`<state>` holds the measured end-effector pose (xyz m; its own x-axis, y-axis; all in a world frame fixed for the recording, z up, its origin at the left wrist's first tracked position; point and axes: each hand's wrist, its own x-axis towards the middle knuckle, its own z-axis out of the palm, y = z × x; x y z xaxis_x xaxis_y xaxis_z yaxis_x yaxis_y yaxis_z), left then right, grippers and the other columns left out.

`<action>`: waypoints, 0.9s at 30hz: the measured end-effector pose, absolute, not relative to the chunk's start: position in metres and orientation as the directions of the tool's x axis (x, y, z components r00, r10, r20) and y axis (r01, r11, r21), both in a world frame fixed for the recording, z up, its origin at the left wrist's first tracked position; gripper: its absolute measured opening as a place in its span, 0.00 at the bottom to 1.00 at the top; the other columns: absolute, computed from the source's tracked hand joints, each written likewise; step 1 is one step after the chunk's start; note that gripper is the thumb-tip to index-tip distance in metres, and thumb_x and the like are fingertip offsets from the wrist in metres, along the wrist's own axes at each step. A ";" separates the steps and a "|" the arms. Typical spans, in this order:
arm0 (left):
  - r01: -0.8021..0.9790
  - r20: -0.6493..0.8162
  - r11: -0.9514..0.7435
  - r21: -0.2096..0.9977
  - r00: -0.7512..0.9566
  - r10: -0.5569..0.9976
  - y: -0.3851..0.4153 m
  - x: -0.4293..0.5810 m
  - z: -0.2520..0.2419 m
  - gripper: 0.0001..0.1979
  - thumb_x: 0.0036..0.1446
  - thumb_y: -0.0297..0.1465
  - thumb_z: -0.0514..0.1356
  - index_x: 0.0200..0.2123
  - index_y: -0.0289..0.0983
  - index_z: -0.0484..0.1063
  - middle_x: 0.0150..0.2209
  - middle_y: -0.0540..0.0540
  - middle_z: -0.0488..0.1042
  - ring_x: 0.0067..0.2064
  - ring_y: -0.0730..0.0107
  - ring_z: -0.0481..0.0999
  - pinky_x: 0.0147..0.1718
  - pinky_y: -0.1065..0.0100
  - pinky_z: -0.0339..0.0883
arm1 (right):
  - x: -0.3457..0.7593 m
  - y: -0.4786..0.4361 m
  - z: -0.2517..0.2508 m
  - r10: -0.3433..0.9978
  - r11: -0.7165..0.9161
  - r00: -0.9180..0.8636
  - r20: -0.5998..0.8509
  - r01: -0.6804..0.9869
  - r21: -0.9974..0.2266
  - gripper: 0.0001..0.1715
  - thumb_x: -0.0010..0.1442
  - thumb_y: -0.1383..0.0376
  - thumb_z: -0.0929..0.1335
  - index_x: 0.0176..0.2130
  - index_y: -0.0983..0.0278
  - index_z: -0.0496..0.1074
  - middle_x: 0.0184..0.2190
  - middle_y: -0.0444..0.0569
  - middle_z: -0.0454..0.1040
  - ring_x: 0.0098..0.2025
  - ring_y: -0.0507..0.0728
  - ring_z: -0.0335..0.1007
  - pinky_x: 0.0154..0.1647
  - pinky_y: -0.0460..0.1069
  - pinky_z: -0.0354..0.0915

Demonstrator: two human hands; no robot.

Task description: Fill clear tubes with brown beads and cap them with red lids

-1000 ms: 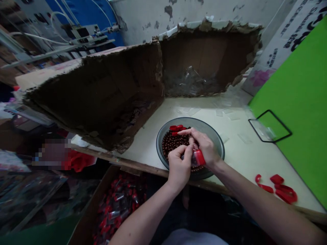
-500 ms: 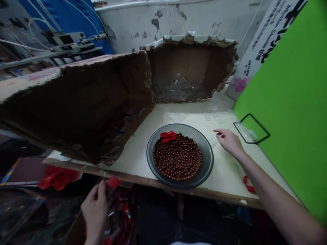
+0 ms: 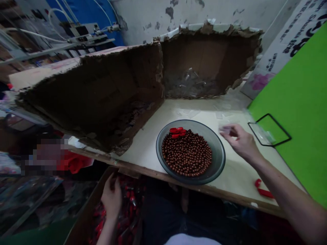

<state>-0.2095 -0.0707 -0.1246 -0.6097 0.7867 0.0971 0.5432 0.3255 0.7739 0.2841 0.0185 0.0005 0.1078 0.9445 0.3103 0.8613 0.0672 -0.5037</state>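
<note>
A grey bowl (image 3: 217, 160) on the worktop holds brown round beads (image 3: 187, 154), with several glossy red pieces (image 3: 177, 132) lying on them at the back. To the bowl's right, my right hand (image 3: 241, 139) pinches a small clear plastic piece (image 3: 224, 128), blurred at its edges. My left hand (image 3: 112, 195) is lowered below the table's front edge, over a carton (image 3: 81, 217) full of red-and-clear packets (image 3: 127, 211). Its fingers are apart, with nothing visible in them.
Two torn-open cardboard boxes stand behind the bowl; the right box (image 3: 204, 58) holds clear plastic pieces. Flat clear pieces (image 3: 222, 114) lie on the worktop (image 3: 143, 146). At right are a green panel (image 3: 301, 102), a black wire frame (image 3: 269, 131) and a red item (image 3: 264, 192).
My left hand has let go of the red-topped clear packet over the carton. My right hand has closed on a clear plastic piece. The view has shifted left.
</note>
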 end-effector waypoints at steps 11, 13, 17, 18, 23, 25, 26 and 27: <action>0.334 0.422 -0.333 0.882 -0.243 0.873 0.001 -0.036 -0.019 0.16 0.60 0.30 0.53 0.52 0.39 0.67 0.45 0.42 0.71 0.47 0.66 0.71 0.48 0.63 0.65 | 0.203 0.068 0.006 0.812 0.521 -0.583 -0.034 0.750 -0.408 0.11 0.59 0.62 0.66 0.41 0.61 0.75 0.36 0.49 0.76 0.40 0.57 0.71 0.41 0.50 0.64; 0.393 0.411 -0.324 0.861 -0.161 0.897 0.004 -0.032 -0.016 0.15 0.60 0.30 0.53 0.51 0.39 0.68 0.46 0.41 0.71 0.49 0.64 0.71 0.50 0.60 0.63 | 0.200 0.065 0.016 0.819 0.490 -0.571 -0.058 0.748 -0.447 0.12 0.59 0.61 0.66 0.42 0.61 0.75 0.38 0.49 0.77 0.41 0.58 0.71 0.42 0.50 0.64; 0.458 0.354 -0.346 0.819 0.072 0.933 0.008 -0.029 0.000 0.15 0.58 0.35 0.58 0.48 0.40 0.71 0.46 0.43 0.74 0.50 0.60 0.71 0.53 0.56 0.60 | 0.184 0.047 0.036 0.842 0.398 -0.538 -0.042 0.671 -0.626 0.15 0.57 0.57 0.68 0.44 0.58 0.75 0.41 0.47 0.77 0.43 0.58 0.71 0.43 0.50 0.64; 0.402 0.328 -0.345 0.848 0.112 0.938 0.009 -0.028 0.004 0.14 0.57 0.35 0.59 0.46 0.40 0.72 0.45 0.43 0.75 0.48 0.61 0.72 0.51 0.58 0.61 | 0.180 0.043 0.039 0.847 0.371 -0.530 -0.041 0.644 -0.669 0.16 0.57 0.56 0.68 0.45 0.58 0.75 0.41 0.46 0.77 0.42 0.57 0.72 0.43 0.50 0.64; 0.147 0.241 -0.265 0.953 0.163 0.957 0.014 -0.023 0.011 0.07 0.55 0.33 0.60 0.35 0.37 0.74 0.37 0.45 0.78 0.40 0.67 0.75 0.42 0.67 0.66 | 0.174 0.039 0.048 0.842 0.380 -0.540 -0.017 0.615 -0.691 0.14 0.57 0.56 0.68 0.42 0.57 0.76 0.38 0.45 0.77 0.40 0.55 0.72 0.41 0.48 0.64; 0.161 0.241 -0.259 0.952 0.124 0.963 0.013 -0.021 0.008 0.06 0.55 0.33 0.60 0.34 0.37 0.75 0.37 0.45 0.78 0.40 0.67 0.75 0.42 0.67 0.66 | 0.174 0.044 0.051 0.818 0.438 -0.575 -0.024 0.649 -0.622 0.13 0.56 0.57 0.69 0.40 0.58 0.77 0.36 0.46 0.77 0.39 0.55 0.72 0.40 0.48 0.63; 0.165 0.239 -0.253 0.953 0.102 0.966 0.012 -0.020 0.005 0.06 0.55 0.33 0.60 0.34 0.37 0.75 0.36 0.45 0.78 0.40 0.67 0.75 0.42 0.67 0.66 | 0.174 0.046 0.053 0.807 0.457 -0.590 -0.039 0.664 -0.593 0.12 0.56 0.57 0.69 0.40 0.58 0.77 0.36 0.46 0.77 0.38 0.55 0.72 0.39 0.48 0.62; 0.162 0.232 -0.242 0.957 0.082 0.969 0.011 -0.018 0.003 0.07 0.56 0.33 0.60 0.34 0.36 0.75 0.36 0.45 0.78 0.39 0.67 0.75 0.41 0.67 0.66 | 0.173 0.049 0.055 0.797 0.465 -0.601 -0.058 0.672 -0.576 0.13 0.56 0.57 0.69 0.40 0.59 0.77 0.35 0.46 0.77 0.37 0.55 0.72 0.39 0.48 0.62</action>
